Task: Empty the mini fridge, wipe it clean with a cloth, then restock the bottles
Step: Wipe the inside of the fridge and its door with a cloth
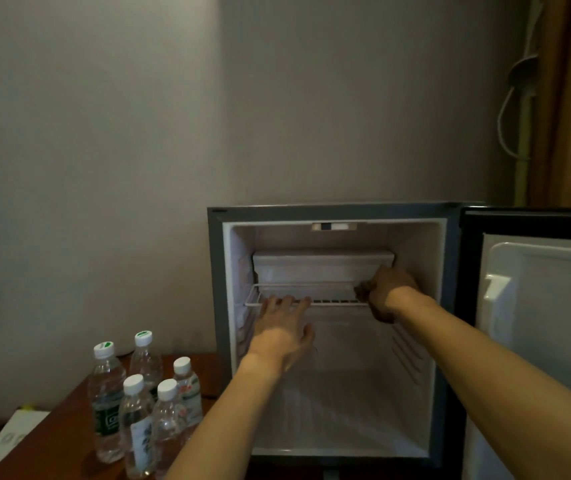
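Note:
The mini fridge stands open, with nothing on its white floor. A white wire shelf crosses it below the small freezer box. My left hand reaches in, its fingers lying straight on the shelf's front rail and its thumb spread below. My right hand grips a dark cloth at the shelf's right end, under the freezer box's corner. Several clear water bottles with white caps stand on the wooden table left of the fridge.
The fridge door hangs open to the right, its white inner liner facing me. A white box lies at the table's left edge. Behind are a plain wall, a curtain and a hanging cord at the upper right.

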Demonstrator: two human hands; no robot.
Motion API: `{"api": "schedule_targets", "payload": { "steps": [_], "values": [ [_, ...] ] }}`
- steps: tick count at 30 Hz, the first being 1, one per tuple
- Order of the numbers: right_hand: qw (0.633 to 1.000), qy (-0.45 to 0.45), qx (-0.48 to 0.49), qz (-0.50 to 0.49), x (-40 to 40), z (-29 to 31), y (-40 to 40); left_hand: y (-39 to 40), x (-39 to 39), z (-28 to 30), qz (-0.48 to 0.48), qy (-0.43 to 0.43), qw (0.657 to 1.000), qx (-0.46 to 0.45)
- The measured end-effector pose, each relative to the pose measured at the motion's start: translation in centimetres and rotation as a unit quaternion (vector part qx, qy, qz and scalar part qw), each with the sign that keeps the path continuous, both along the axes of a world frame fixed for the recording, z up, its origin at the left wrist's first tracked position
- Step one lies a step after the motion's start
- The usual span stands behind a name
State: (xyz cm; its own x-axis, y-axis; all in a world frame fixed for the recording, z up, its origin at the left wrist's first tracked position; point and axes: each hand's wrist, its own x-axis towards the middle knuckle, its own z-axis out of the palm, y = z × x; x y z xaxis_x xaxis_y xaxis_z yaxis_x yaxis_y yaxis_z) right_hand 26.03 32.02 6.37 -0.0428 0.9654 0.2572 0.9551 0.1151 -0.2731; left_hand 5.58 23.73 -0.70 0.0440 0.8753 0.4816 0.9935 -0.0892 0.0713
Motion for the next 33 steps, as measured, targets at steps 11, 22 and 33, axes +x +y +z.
{"api": "schedule_targets", "payload": {
  "steps": [11, 22, 33],
  "values": [
    [0.975, -0.219, -0.001, 0.029, -0.1, 0.3, -0.6, -0.1, -0.6, 2.1, -0.003, 0.015, 0.999, -0.052],
    [0.998, -0.027, 0.041, 0.025, -1.3, 0.5, 1.5, 1.6, -2.0, 0.6, 0.026, 0.050, 0.998, -0.042],
    [0.912, 0.024, 0.355, 0.204, -13.2, 1.4, 1.0, 1.6, -3.1, -0.8, -0.011, 0.008, 1.000, 0.003]
  ]
}}
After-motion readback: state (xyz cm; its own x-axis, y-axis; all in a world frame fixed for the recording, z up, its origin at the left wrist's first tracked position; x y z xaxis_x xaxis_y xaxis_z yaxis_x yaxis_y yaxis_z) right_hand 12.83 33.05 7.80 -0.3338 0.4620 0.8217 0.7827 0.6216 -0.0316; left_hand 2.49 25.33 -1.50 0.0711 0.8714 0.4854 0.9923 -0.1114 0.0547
